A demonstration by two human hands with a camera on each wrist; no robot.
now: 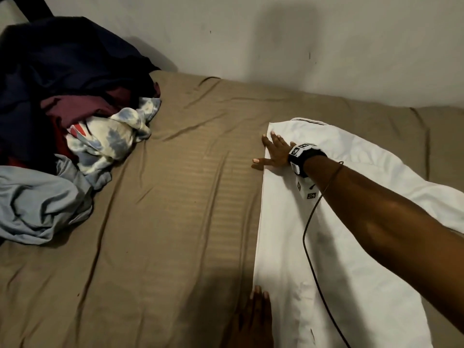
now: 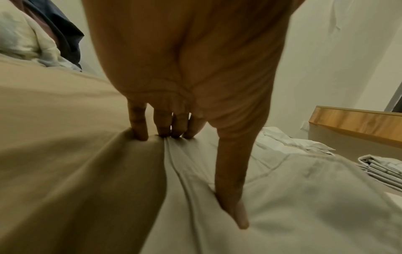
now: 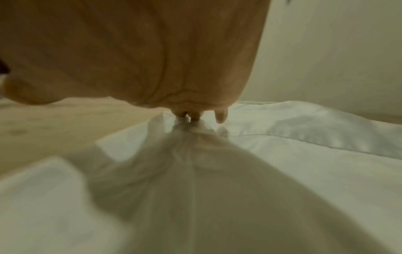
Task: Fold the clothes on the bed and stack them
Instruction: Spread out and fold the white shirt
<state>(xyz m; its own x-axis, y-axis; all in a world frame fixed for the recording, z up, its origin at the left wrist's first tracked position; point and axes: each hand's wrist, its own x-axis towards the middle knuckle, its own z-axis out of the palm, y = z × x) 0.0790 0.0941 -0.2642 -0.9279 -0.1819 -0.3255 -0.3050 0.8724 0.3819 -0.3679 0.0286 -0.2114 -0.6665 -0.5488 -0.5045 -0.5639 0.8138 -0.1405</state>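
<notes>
- Head view shows the bed (image 1: 175, 197), covered in a tan sheet, filling most of the scene, with a pale wall (image 1: 326, 41) behind it.
- At the bed's far left corner sits a pile of unfolded clothes (image 1: 62, 96): dark navy, maroon, a tie-dye piece and a light blue one.
- On the right side of the bed lies a white shirt (image 1: 288, 234), folded lengthwise with a straight left edge.
- Reaching across the shirt, the right hand (image 1: 275, 153) lies flat near its far end, fingers spread apart and straight.
- At the shirt's near edge, the left hand (image 1: 258, 312) presses flat, fingers straight, thumb (image 2: 232, 197) on the white cloth.
- A thin black cable (image 1: 308, 234) runs from the right wrist over the shirt.
</notes>
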